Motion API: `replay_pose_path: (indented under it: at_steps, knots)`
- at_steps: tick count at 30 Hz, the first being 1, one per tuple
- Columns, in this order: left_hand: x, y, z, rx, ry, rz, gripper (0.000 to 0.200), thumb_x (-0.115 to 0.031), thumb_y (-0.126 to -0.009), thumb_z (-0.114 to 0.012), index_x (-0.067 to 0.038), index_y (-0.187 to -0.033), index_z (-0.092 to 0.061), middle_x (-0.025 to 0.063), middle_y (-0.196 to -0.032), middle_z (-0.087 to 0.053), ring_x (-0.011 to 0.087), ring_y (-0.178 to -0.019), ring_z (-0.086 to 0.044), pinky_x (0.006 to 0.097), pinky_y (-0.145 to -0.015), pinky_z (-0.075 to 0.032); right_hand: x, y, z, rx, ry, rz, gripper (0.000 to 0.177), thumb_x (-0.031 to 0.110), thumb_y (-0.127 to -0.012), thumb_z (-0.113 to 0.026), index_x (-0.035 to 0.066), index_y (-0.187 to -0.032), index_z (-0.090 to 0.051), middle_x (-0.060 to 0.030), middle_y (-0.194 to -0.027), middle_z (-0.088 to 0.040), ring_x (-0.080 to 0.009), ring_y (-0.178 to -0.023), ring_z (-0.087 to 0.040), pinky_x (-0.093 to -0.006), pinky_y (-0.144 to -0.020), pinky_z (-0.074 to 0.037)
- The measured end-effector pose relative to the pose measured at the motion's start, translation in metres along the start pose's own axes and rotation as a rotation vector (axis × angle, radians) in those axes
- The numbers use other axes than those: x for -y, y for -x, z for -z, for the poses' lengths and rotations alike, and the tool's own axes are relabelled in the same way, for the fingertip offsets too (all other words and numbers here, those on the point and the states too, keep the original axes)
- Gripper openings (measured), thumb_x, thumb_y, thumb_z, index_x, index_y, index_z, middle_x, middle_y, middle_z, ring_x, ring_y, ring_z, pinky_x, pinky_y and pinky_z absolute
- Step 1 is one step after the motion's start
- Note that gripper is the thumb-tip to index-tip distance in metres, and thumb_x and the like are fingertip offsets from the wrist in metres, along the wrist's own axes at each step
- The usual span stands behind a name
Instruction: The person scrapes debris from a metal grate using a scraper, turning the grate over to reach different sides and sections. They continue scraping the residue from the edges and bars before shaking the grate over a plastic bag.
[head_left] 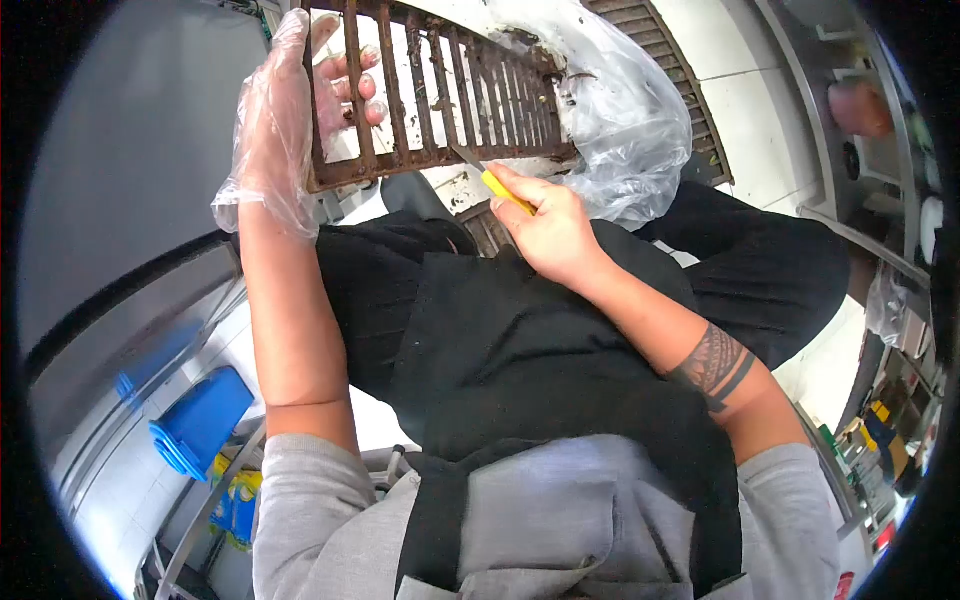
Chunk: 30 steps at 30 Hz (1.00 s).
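My left hand [280, 120], in a loose clear plastic glove, grips the left end of a rusty brown metal grate [420, 158]. Its fingers curl behind the frame and show between the bars. The grate is tilted up above my knees, with dark grime along its slats. In my bare right hand [560, 230] is a knife with a yellow handle [508, 193]. Its short blade [467, 157] points up and left, at the lower rail of the grate; whether it touches cannot be made out. A crumpled clear plastic bag [635, 120] lies against the grate's right end.
Another slatted grate [668, 50] is set in the white tiled floor [745, 100] behind the bag. A grey panel [120, 130] stands close on my left, above a blue bin [205, 420]. Metal shelving [860, 240] runs along the right.
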<state>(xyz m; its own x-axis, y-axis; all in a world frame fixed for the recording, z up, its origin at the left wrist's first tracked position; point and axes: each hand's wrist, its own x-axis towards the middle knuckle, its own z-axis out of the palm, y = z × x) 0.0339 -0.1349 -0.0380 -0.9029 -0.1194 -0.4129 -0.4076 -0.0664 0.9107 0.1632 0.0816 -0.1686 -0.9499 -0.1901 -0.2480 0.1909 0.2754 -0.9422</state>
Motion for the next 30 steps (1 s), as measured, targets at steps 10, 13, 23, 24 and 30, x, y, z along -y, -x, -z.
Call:
replay_pose_path:
  at_steps: [10,13,23,24,30]
  knots:
    - [-0.015,0.015,0.025,0.044,0.060,-0.013,0.060,-0.049,-0.109,-0.046,-0.001,-0.146,-0.046,0.0191,-0.108,-0.063,0.0217,-0.076,-0.058,0.0357,-0.064,-0.048,0.002,0.010,0.009,0.035,-0.044,-0.026,0.039,0.010,-0.097,-0.070,0.001,-0.134,-0.067,-0.0165,-0.127,-0.072,-0.0173,-0.109,-0.068,-0.0301,-0.097,-0.050]
    - [-0.018,0.017,0.026,0.065,0.093,-0.010,0.060,-0.049,-0.109,-0.047,-0.002,-0.146,-0.047,0.0187,-0.109,-0.063,0.0217,-0.077,-0.058,0.0363,-0.067,-0.050,0.009,0.008,0.011,0.002,-0.011,0.055,0.037,0.009,-0.096,-0.070,0.000,-0.132,-0.068,-0.0155,-0.121,-0.073,-0.0174,-0.104,-0.068,-0.0302,-0.093,-0.051]
    - [-0.012,0.020,0.012,0.053,0.083,-0.054,0.059,-0.046,-0.107,-0.053,-0.004,-0.148,-0.045,0.0215,-0.119,-0.064,0.0190,-0.079,-0.055,0.0322,-0.060,-0.043,0.041,-0.026,-0.017,-0.086,0.254,0.129,0.032,0.017,-0.097,-0.069,-0.001,-0.123,-0.072,-0.0205,-0.098,-0.075,-0.0208,-0.083,-0.072,-0.0296,-0.080,-0.055]
    - [-0.011,0.021,0.010,0.041,0.080,-0.057,0.060,-0.045,-0.107,-0.054,-0.004,-0.150,-0.044,0.0211,-0.117,-0.065,0.0192,-0.076,-0.056,0.0325,-0.058,-0.044,0.046,-0.046,-0.019,-0.116,0.188,0.117,0.033,0.021,-0.097,-0.068,-0.001,-0.123,-0.072,-0.0218,-0.093,-0.074,-0.0220,-0.080,-0.072,-0.0308,-0.077,-0.055]
    - [-0.013,0.023,0.018,-0.100,-0.010,-0.046,0.059,-0.042,-0.105,-0.057,-0.003,-0.148,-0.047,0.0206,-0.110,-0.066,0.0188,-0.071,-0.057,0.0327,-0.055,-0.045,0.056,-0.069,0.000,0.001,0.182,0.107,0.034,0.024,-0.098,-0.065,0.002,-0.124,-0.071,-0.0280,-0.102,-0.073,-0.0205,-0.095,-0.076,-0.0353,-0.083,-0.057]
